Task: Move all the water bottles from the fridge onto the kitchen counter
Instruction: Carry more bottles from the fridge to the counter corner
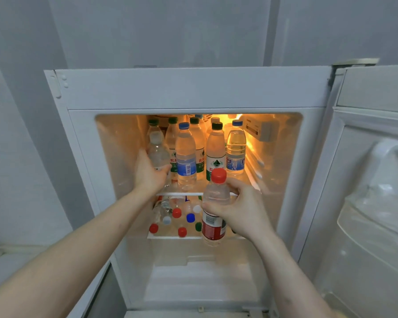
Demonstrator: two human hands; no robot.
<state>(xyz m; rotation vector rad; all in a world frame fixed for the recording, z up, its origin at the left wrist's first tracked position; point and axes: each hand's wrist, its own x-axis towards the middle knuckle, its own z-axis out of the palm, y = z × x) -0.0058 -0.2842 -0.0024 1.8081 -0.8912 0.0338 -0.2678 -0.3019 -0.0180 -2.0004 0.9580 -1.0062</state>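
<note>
Warm orange lamp (238, 117) inside fridge (193, 92) at upper right lights bottles (186, 154), glare on nearest ones. Room dim, cool grey. Wide-angle bending at edges; open door (372, 180) soft, slightly blurred.

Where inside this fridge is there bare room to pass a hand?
Free: the left side of the upper shelf, between wall and bottles, and the bare fridge floor. Crowded: upper-shelf bottles and the lower shelf.
</note>
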